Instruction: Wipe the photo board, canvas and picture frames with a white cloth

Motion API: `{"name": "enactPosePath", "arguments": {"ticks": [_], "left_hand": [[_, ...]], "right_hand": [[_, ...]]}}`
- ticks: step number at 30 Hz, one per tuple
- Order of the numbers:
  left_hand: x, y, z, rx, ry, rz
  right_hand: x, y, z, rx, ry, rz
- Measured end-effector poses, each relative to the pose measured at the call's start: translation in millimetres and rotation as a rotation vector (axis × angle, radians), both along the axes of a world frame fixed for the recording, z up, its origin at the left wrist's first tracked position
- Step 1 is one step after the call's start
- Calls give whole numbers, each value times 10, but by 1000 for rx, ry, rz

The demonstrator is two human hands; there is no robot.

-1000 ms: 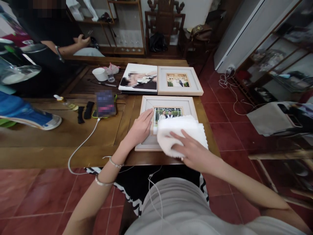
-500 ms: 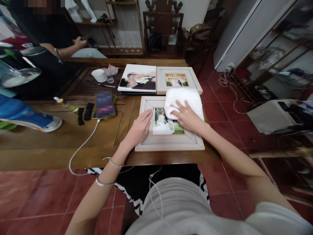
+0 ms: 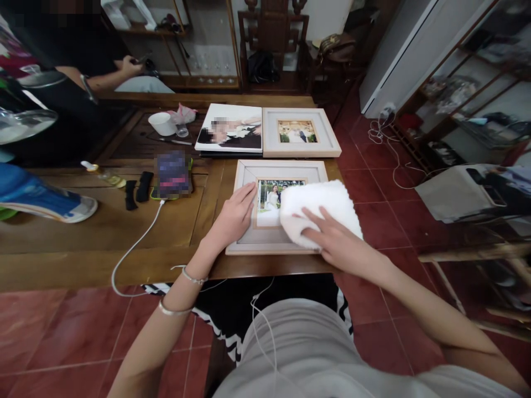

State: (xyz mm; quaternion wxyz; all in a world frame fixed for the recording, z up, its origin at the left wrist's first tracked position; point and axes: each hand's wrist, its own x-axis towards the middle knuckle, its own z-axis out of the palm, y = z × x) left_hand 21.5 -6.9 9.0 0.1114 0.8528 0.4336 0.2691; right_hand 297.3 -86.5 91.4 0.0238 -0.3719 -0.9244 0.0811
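Observation:
A light-coloured picture frame (image 3: 269, 241) holding a wedding photo (image 3: 269, 204) lies flat at the table's near edge. My left hand (image 3: 235, 218) rests on the frame's left side, fingers stretched out towards the photo. With my right hand (image 3: 332, 235) I hold a fluffy white cloth (image 3: 319, 202) against the frame's right side. The cloth covers the right part of the photo and hangs past the frame's right edge. Behind it lie a second framed photo (image 3: 329, 130) and a white photo panel (image 3: 232, 116), side by side.
On the wooden table (image 3: 157, 249) lie a phone (image 3: 173, 174) on a white cable (image 3: 133, 249), two black strips (image 3: 143, 187), a dropper bottle (image 3: 105, 176), a white cup (image 3: 162, 124) and a blue pack (image 3: 37, 193). Another person's hand (image 3: 130, 66) is across the table.
My right hand has drawn the cloth from the frame's upper right down towards its lower right, uncovering the top of the photo. My left hand stays on the frame's left side.

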Motion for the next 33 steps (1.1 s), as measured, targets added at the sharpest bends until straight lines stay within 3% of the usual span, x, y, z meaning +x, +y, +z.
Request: {"name": "enactPosePath", "arguments": {"ticks": [5, 7, 10, 12, 15, 21, 24, 28, 33], "left_hand": [[-10, 11, 6, -21, -28, -15], [-10, 8, 11, -30, -28, -13], [-4, -1, 17, -42, -26, 6], [3, -6, 19, -46, -27, 15], [14, -10, 15, -44, -24, 25], [20, -19, -1, -43, -36, 49], [17, -23, -1, -39, -27, 48], [4, -25, 0, -28, -25, 22], [-9, -30, 4, -41, -23, 8]], "right_hand": [[93, 747, -54, 243, -11, -193], [90, 993, -79, 313, -14, -208], [21, 1155, -191, 294, -61, -170], [-43, 1089, -266, 242, -93, -161], [-118, 753, -278, 163, -121, -155], [-127, -195, 44, -58, -132, -16], [-149, -445, 132, -129, -96, 29], [-199, -308, -28, -88, -45, -36], [-150, 450, -282, 142, 23, -216]]}}
